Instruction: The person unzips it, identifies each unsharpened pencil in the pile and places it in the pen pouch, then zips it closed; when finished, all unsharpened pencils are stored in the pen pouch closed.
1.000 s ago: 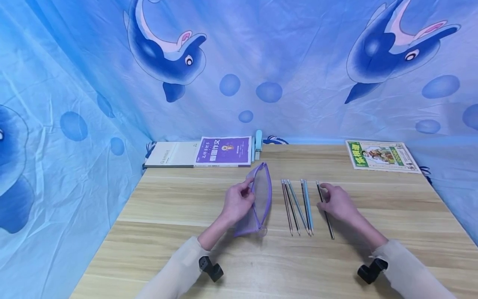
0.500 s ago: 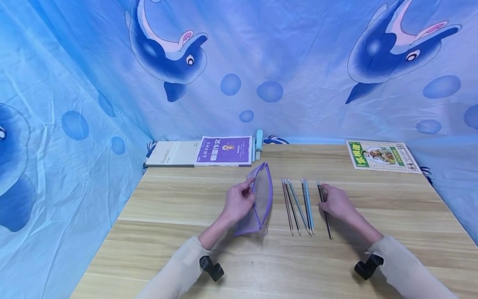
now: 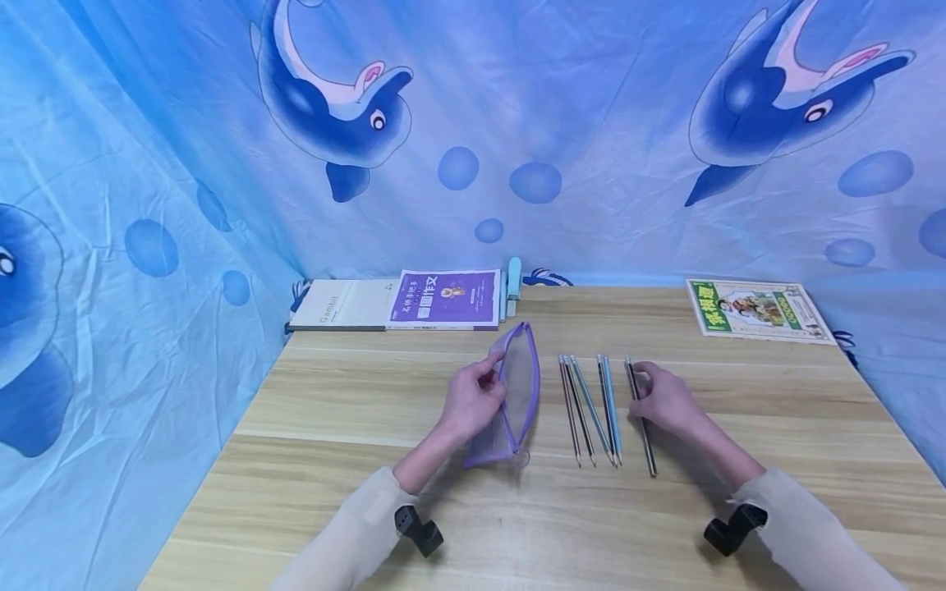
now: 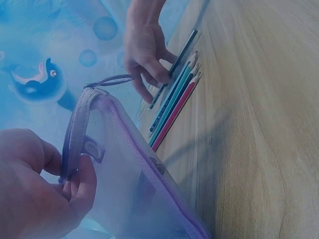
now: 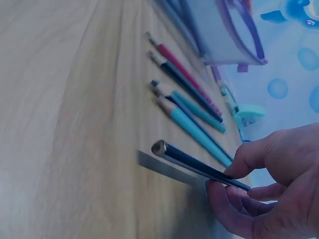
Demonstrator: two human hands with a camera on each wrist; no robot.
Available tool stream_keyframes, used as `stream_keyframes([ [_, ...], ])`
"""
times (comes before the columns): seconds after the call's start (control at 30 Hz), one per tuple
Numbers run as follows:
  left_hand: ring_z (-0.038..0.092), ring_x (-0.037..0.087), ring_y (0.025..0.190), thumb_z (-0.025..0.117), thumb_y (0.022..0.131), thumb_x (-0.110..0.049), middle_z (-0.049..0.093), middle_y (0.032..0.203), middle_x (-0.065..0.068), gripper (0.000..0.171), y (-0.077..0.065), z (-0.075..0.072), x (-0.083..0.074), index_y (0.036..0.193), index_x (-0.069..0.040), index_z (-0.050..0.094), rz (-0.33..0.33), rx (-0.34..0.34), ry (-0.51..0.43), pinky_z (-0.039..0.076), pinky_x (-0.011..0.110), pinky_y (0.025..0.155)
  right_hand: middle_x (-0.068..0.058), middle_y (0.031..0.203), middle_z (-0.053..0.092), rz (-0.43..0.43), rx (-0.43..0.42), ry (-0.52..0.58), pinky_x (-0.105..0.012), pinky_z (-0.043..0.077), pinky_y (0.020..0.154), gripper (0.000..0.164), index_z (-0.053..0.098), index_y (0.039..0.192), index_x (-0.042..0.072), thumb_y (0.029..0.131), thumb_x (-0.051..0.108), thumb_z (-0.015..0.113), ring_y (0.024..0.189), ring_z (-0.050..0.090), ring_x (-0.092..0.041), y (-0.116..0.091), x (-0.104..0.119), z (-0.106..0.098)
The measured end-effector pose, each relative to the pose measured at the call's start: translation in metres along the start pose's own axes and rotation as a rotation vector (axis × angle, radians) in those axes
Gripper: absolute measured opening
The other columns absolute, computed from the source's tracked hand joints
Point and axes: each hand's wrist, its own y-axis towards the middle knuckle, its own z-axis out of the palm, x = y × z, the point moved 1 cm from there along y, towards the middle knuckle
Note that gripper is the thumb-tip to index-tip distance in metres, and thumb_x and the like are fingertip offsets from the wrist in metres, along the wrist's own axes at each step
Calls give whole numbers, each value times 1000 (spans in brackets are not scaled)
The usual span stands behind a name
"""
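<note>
My left hand (image 3: 473, 402) pinches the edge of a purple-trimmed mesh pencil case (image 4: 124, 199), whose zip side gapes open. The case stands on the table. To its right, my right hand (image 3: 667, 402) holds a dark pencil (image 5: 187, 162) between thumb and fingers. In the right wrist view, the near end of this pencil is raised a little, with its shadow beside it. Between the case and that hand lie several more pencils, among them a blue pencil (image 3: 613, 410) and a red pencil (image 4: 174, 117), points toward me.
At the back left lie a white box (image 3: 343, 304) and a purple book (image 3: 447, 300), with a light-blue object (image 3: 513, 279) next to them. A green-and-white booklet (image 3: 757, 310) is at the back right. A dolphin-printed blue curtain (image 3: 606, 222) borders the wooden table (image 3: 517, 525).
The dark pencil in my right hand has swung slightly, its near end shifting a little left. My left hand and the pencil case stay as they were.
</note>
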Motion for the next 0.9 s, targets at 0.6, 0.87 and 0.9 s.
stream_keyframes([
  [0.6,55,15,75,60,83,6,62,87,10,52,2,-1,-1,135,5,57,-6,8,17,52,21,58,-22,108,50,-13,-2,498,-44,61,70,81,21,156,-1,85,-8,60,85,60,-28,9,60,6],
  [0.87,55,15,74,60,83,7,62,87,11,52,2,-2,-1,135,5,57,-10,10,11,53,22,57,-21,108,49,-52,-2,603,-43,61,70,78,24,156,5,88,-8,60,84,62,-26,15,81,14],
  [0.9,55,15,74,60,83,7,62,87,11,52,2,-2,-1,135,6,57,-9,11,10,53,23,57,-21,107,49,-55,-3,613,-41,61,69,77,24,156,5,88,-8,60,82,62,-24,16,84,16],
])
